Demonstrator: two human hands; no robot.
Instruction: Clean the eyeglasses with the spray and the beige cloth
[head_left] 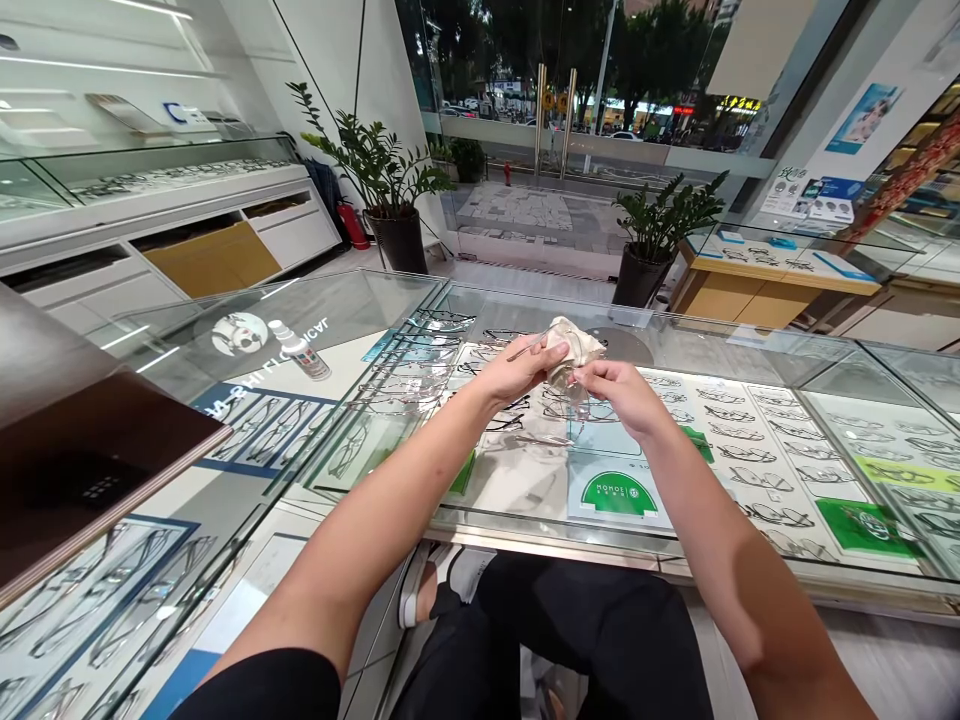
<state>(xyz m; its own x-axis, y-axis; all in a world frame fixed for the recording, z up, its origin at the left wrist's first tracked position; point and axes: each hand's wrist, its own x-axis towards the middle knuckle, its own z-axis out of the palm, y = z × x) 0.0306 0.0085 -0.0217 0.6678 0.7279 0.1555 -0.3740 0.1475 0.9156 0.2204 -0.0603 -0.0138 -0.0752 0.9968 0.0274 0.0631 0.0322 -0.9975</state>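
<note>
Left hand (525,368): closed around a pale cloth (576,342).
Right hand (616,388): fingers pinched at the eyeglasses (561,379).
Eyeglasses: held between both hands above the glass worktop (517,505), partly covered by the cloth.
Wiping: judged under way; how much is cleaned cannot be told.
Spray bottle (301,352): left standing apart, unheld.

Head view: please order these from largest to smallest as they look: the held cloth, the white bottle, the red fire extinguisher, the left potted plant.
1. Left potted plant
2. Cloth and white bottle: too alike to rank; the cloth looks broader, the bottle slimmer
3. Fire extinguisher
</note>
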